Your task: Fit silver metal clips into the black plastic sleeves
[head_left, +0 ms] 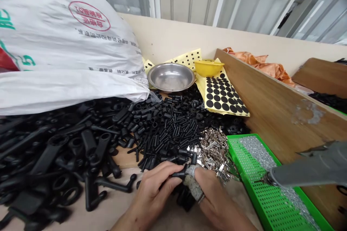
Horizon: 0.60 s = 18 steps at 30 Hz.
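My left hand [155,187] is closed on one end of a small black plastic part [177,175], gripped between thumb and fingers. My right hand [213,193] is closed too, meeting the part's other end, with grey wrapping [193,187] around its thumb and finger. Just past my hands lies a heap of ribbed black plugs [170,130]. Beside it sits a pile of shiny metal clips [217,151]. Larger black plastic handles [89,144] are heaped to the left of my hands. Whatever lies inside the right fingertips is hidden.
A green perforated tray [260,195] of small silvery pieces stands right, with a grey power screwdriver [306,169] over it. Behind are a steel bowl [171,77], a yellow bowl [208,68] and dotted sticker sheets [223,95]. A white sack [67,43] bulges left; a wooden board [271,97] borders the right.
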Tool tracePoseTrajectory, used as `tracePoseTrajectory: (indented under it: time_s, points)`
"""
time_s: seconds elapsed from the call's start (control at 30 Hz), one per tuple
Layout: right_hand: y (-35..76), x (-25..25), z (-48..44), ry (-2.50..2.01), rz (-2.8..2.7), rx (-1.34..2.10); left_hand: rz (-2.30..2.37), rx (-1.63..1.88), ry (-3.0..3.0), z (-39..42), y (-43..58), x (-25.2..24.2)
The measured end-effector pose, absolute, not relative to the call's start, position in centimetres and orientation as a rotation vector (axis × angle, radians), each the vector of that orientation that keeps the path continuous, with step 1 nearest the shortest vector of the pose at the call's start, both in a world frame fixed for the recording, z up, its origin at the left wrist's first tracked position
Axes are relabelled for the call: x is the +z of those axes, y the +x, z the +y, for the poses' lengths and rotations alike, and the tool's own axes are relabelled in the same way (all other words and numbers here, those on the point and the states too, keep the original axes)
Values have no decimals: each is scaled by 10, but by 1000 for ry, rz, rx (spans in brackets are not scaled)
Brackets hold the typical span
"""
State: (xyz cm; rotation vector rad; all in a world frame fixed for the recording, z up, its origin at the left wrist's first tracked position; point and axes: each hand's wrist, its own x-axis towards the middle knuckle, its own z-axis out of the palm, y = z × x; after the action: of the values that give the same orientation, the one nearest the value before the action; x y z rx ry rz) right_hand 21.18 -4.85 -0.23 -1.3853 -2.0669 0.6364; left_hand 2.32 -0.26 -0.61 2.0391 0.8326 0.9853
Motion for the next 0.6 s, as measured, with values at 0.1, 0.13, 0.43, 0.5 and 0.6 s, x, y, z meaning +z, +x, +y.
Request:
tracePoseTrajectory:
  time_s: [0.1, 0.13, 0.43, 0.5, 0.6]
  points:
    - [208, -4, -47, -1401, -1863, 919, 805, 1038, 2088, -5, 23, -9]
    - [205, -4, -46, -1404, -1770, 1019, 792, 1069, 2105, -6, 23, -10]
    - [191, -14, -44, -1367, -1317, 1421, 711, 1190, 2241, -6, 25, -12]
    - [194, -14, -47, -1464, -1536, 1155, 754, 1143, 2191, -8, 25, -12]
    - [199, -13, -52, -1535, -1802, 820, 823, 1082, 2114, -9, 26, -11]
